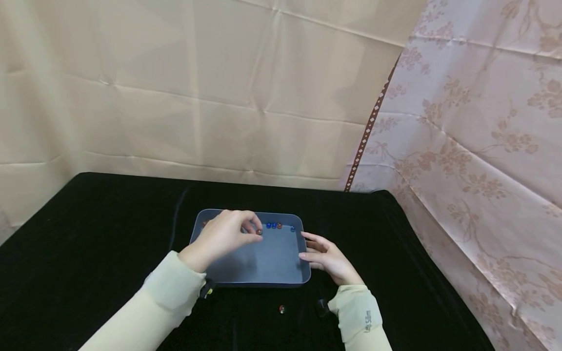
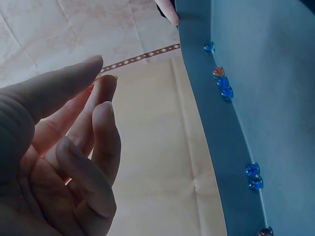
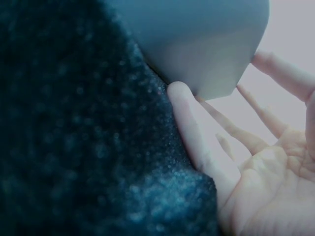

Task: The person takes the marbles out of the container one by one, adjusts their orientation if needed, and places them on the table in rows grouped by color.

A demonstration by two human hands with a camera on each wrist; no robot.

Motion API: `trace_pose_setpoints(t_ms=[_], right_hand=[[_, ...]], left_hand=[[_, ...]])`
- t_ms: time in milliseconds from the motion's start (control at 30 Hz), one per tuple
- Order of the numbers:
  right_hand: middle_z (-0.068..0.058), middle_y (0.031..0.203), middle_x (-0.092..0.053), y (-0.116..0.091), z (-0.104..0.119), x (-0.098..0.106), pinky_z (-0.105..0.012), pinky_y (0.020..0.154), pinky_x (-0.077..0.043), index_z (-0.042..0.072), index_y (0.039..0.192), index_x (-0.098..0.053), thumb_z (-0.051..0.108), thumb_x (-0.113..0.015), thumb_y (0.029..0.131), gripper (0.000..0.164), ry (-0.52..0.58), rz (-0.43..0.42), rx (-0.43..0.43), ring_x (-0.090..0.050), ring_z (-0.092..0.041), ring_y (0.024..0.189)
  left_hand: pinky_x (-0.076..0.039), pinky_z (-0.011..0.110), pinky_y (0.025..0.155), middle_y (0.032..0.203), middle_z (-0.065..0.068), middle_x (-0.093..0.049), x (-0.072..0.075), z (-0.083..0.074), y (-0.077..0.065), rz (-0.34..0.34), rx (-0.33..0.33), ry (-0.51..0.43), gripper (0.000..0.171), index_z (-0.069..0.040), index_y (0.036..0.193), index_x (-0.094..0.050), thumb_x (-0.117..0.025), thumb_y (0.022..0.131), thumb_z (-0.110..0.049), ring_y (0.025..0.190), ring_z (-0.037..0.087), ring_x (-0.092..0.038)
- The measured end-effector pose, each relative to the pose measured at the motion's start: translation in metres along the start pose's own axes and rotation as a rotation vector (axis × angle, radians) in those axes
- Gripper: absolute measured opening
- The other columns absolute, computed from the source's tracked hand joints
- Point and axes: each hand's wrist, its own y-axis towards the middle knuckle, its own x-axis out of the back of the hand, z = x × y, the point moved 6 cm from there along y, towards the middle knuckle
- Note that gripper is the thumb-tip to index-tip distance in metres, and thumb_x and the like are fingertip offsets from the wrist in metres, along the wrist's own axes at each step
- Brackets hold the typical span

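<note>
Left grip (image 1: 225, 237) is pinching a reddish marble (image 1: 259, 232) over the tray (image 1: 272, 261), half-hidden by fingertips, and blocks the tray's left part. Blue marbles (image 1: 274, 225) sit along its far side, a loose marble (image 1: 282, 309) lies in front on the counter (image 1: 110, 243), and the right grip (image 1: 328, 258), unclenched, touches the tray's right end.

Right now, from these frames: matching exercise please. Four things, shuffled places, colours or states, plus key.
1. Left hand
2. Right hand
3. Tray
4. Loose marble

A. blue-grey
B. pinching a marble
C. on the black cloth, at the tray's near side
D. fingers touching the tray's right end

Pairs: 1-B, 2-D, 3-A, 4-C
</note>
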Motion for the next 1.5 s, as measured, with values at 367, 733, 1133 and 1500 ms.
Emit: trace_pose_setpoints(t_ms=[367,733,1133,1500], right_hand=[[-0.025,0.152,-0.040,0.001,-0.001,0.001,-0.043,0.097,-0.053,0.014,0.150,-0.040,0.016,-0.067,0.093,0.063,0.021,-0.004,-0.008,-0.051,-0.039,0.133],[-0.026,0.152,-0.039,0.002,-0.001,0.000,-0.041,0.096,-0.054,0.013,0.151,-0.039,0.017,-0.067,0.093,0.064,0.014,-0.002,-0.003,-0.051,-0.038,0.133],[-0.026,0.154,-0.034,0.001,-0.001,0.000,-0.042,0.098,-0.053,0.013,0.152,-0.037,0.017,-0.066,0.093,0.066,0.028,0.011,-0.013,-0.049,-0.039,0.135],[-0.026,0.153,-0.037,0.001,-0.001,0.000,-0.042,0.098,-0.053,0.012,0.151,-0.039,0.017,-0.067,0.093,0.064,0.016,-0.004,-0.002,-0.049,-0.040,0.134]], left_hand=[[-0.049,0.029,0.070,0.088,-0.011,-0.073,-0.003,-0.007,-0.015,-0.015,-0.034,-0.036,0.012,-0.025,0.098,-0.071,-0.075,0.087,-0.029,0.083,0.007,-0.065],[-0.047,0.028,0.066,0.085,-0.013,-0.073,-0.008,-0.009,-0.027,-0.010,-0.039,-0.042,0.010,-0.026,0.093,-0.070,-0.077,0.086,-0.028,0.076,0.004,-0.061],[-0.048,0.025,0.063,0.085,-0.012,-0.072,-0.020,-0.008,-0.036,0.042,-0.074,-0.097,0.011,-0.024,0.097,-0.071,-0.075,0.087,-0.027,0.073,0.003,-0.060],[-0.046,0.024,0.057,0.082,-0.013,-0.071,-0.025,-0.011,-0.043,0.059,-0.090,-0.096,0.009,-0.026,0.093,-0.071,-0.076,0.086,-0.028,0.068,0.003,-0.059]])
